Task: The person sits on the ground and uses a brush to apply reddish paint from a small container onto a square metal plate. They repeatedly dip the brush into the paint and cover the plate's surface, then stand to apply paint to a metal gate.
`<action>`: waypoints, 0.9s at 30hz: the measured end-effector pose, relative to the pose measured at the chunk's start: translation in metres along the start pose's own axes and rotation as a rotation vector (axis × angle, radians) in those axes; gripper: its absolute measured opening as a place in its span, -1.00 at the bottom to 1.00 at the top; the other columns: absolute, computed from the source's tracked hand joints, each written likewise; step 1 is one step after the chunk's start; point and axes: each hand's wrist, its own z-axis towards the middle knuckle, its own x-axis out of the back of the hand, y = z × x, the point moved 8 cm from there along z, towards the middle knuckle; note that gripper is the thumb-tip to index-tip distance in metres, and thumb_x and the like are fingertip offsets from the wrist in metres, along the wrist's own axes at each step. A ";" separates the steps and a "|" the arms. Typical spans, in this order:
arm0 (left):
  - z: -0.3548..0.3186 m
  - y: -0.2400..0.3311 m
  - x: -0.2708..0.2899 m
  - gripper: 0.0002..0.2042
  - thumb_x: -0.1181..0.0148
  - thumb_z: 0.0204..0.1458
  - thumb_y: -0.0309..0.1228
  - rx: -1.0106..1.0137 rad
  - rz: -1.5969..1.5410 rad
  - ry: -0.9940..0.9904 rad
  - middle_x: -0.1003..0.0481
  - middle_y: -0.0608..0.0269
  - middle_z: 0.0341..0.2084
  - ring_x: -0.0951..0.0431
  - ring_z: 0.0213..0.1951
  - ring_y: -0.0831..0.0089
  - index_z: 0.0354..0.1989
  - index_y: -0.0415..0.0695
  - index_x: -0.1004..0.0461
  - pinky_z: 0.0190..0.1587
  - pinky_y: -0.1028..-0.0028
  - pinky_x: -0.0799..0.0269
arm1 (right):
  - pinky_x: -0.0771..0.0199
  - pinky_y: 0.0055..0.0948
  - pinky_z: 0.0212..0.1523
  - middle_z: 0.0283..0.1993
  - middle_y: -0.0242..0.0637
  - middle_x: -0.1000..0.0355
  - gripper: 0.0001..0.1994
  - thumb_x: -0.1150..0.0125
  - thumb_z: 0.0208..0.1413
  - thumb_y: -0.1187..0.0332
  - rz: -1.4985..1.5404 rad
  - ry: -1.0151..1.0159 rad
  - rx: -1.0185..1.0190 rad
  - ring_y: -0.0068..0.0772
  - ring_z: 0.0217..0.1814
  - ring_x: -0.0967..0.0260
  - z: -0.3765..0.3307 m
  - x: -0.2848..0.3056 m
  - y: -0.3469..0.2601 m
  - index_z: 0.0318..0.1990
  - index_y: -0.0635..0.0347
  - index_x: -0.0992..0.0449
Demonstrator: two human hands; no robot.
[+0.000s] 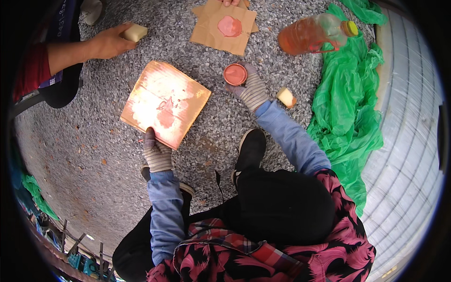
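Note:
My left hand [157, 152], in a striped knit glove, grips the lower edge of a square cardboard piece [190, 105]. Its surface is smeared with a wet pinkish coating, with a darker pink patch and several dark marks around the middle. My right hand [252, 87], gloved alike, is wrapped around a small round cup [235, 74] of pinkish-orange liquid. The cup is to the right of the cardboard, apart from it. A cream sponge [285, 96] with an orange-stained end lies on the gravel just right of that hand.
At upper left a co-worker's hand [110, 42] holds a pale sponge [135, 33]. Another person's fingers [230, 2] touch brown cardboard [211, 35] with a pink puddle. A clear jug [305, 35] of orange liquid lies near crumpled green plastic [345, 117]. Grey gravel [108, 117] covers the ground.

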 end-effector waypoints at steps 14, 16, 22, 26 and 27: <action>0.000 -0.011 -0.015 -0.64 -0.09 0.03 -0.46 0.030 0.024 -0.029 -0.35 0.17 -0.01 -0.33 0.04 0.31 0.04 -0.18 -0.28 0.17 0.19 -0.21 | -0.32 -0.38 0.08 -0.01 -0.12 -0.31 -0.18 -0.48 -0.39 0.39 0.799 0.036 -0.333 -0.20 0.03 -0.30 0.003 -0.020 0.077 0.11 0.25 -0.14; 0.000 -0.002 -0.006 -0.64 -0.09 0.03 -0.46 0.004 0.023 -0.003 -0.35 0.16 -0.01 -0.33 0.04 0.30 0.03 -0.19 -0.28 0.16 0.18 -0.21 | -0.32 -0.38 0.08 -0.01 -0.11 -0.30 -0.16 -0.49 -0.41 0.39 1.226 0.102 -0.663 -0.19 0.03 -0.30 -0.004 -0.035 0.058 0.13 0.24 -0.13; 0.000 -0.012 -0.013 -0.65 -0.08 0.03 -0.47 0.048 0.004 -0.036 -0.35 0.15 -0.01 -0.34 0.03 0.29 0.02 -0.20 -0.28 0.14 0.16 -0.24 | -0.32 -0.35 0.07 -0.01 -0.08 -0.29 -0.10 -0.51 -0.46 0.41 0.210 0.025 -0.078 -0.17 0.05 -0.27 -0.005 -0.004 0.052 0.15 0.24 -0.11; 0.005 -0.011 -0.006 -0.65 -0.08 0.03 -0.48 0.037 -0.007 -0.024 -0.34 0.12 0.00 -0.35 0.03 0.28 0.03 -0.20 -0.27 0.13 0.15 -0.26 | -0.27 -0.32 0.10 0.00 -0.08 -0.28 -0.12 -0.49 -0.43 0.40 -0.069 0.049 0.085 -0.15 0.10 -0.24 -0.013 0.018 0.000 0.15 0.26 -0.11; 0.004 -0.011 -0.009 -0.65 -0.08 0.03 -0.48 0.035 -0.001 -0.026 -0.34 0.12 0.00 -0.35 0.03 0.28 0.03 -0.20 -0.27 0.13 0.15 -0.26 | -0.26 -0.32 0.11 0.01 -0.08 -0.28 -0.14 -0.47 -0.40 0.41 -0.082 0.058 0.102 -0.15 0.10 -0.24 -0.016 0.023 -0.007 0.15 0.26 -0.11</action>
